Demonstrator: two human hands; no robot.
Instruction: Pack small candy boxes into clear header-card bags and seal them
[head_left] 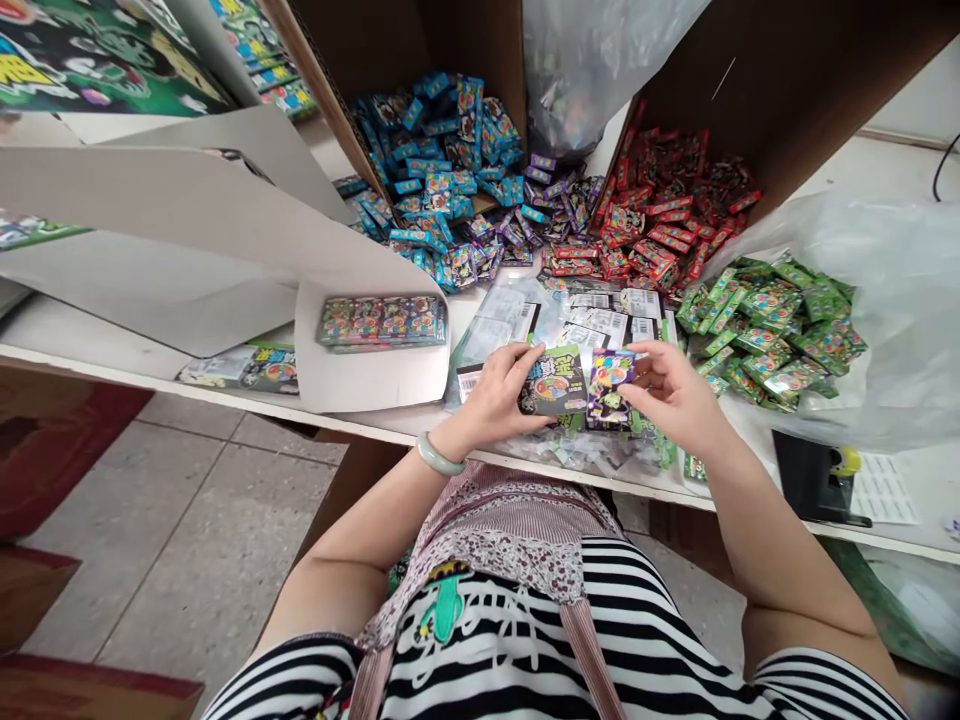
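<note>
My left hand point(495, 395) is closed on a small green packet point(556, 381), held just above the front edge of the white table point(150, 345). Right beside it, my right hand point(670, 390) pinches a purple packet point(609, 384) against the green one. Under both hands lie clear plastic bags with barcode labels point(592, 322). A jade bangle point(437, 457) sits on my left wrist.
Piles of packets lie behind: blue point(442, 170), purple point(540, 215), red point(667, 215), green point(776, 325). A filled row of packets point(381, 320) rests on white card point(360, 380). Brown cartons stand at the back, a black tape dispenser point(821, 480) at the right.
</note>
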